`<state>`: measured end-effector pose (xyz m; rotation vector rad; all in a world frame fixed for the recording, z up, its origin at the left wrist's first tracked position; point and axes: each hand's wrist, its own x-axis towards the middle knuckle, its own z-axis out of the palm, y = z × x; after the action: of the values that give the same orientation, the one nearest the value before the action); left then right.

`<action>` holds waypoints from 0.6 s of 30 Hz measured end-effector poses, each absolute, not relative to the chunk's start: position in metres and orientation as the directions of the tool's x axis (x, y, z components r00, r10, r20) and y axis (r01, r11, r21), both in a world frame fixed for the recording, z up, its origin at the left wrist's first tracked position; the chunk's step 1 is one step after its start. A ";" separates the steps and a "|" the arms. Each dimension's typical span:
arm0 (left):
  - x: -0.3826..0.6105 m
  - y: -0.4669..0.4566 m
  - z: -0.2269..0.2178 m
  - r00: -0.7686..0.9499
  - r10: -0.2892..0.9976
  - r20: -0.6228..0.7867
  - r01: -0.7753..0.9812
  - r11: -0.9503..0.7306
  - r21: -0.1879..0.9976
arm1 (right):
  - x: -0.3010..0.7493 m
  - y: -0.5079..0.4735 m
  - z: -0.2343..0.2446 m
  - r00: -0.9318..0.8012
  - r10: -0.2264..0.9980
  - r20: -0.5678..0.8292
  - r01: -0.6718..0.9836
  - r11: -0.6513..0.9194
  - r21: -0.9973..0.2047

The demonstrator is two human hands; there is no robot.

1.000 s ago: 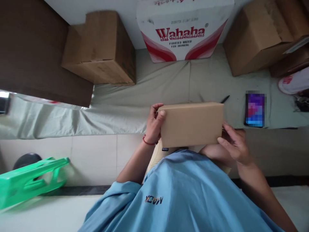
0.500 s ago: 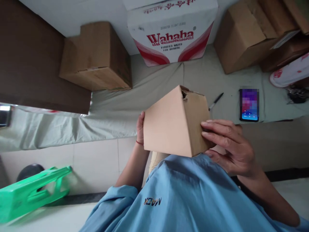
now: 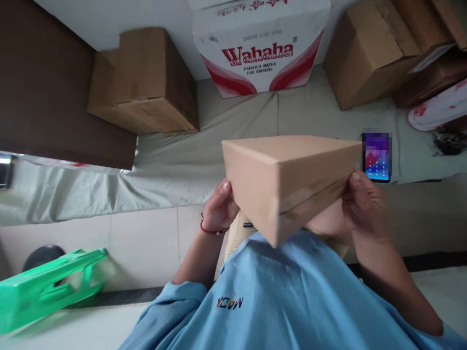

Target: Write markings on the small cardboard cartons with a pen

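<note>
A plain brown cardboard box is held up in front of my blue shirt, tilted with one corner towards me. My left hand grips its left side, thumb on the near face and the fingers partly hidden behind it. On the right end, my right hand is closed on the box, slightly blurred, with its thumb near the upper edge. A dark seam line runs along the side of the box that faces me to the right.
A cloth-covered surface lies beyond the box. On it stand a white and red Wahaha carton, a cardboard box at left, more cartons at right, and a lit phone. A green plastic stool is at lower left.
The box has been turned, so its torn opening is out of sight and a seamed side shows. My right hand has gone from touching the side with extended fingers to gripping the right end.
</note>
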<state>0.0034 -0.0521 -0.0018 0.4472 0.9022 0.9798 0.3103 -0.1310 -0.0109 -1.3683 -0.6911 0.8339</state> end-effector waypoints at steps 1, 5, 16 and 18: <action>0.008 -0.055 0.004 0.254 0.885 -0.390 -0.513 0.465 0.721 | 0.312 -0.129 -0.015 0.548 0.831 -0.097 -0.202 0.019 -0.979; 0.023 -0.059 0.020 0.285 0.920 -0.268 -0.453 0.376 0.809 | 0.320 -0.127 -0.027 0.528 0.824 -0.208 -0.361 -0.004 -0.933; 0.026 -0.033 -0.010 0.250 0.787 -0.564 -0.487 0.606 0.629 | 0.311 -0.133 0.002 0.505 0.856 -0.109 -0.242 0.019 -0.970; 0.025 -0.033 -0.013 0.250 0.776 -0.579 -0.481 0.619 0.621 | 0.312 -0.132 0.002 0.519 0.852 -0.066 -0.168 0.026 -0.985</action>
<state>0.0254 -0.0334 -0.0130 0.3478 0.9924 0.8791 0.3122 -0.1323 0.0023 -1.3118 -0.6721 0.8874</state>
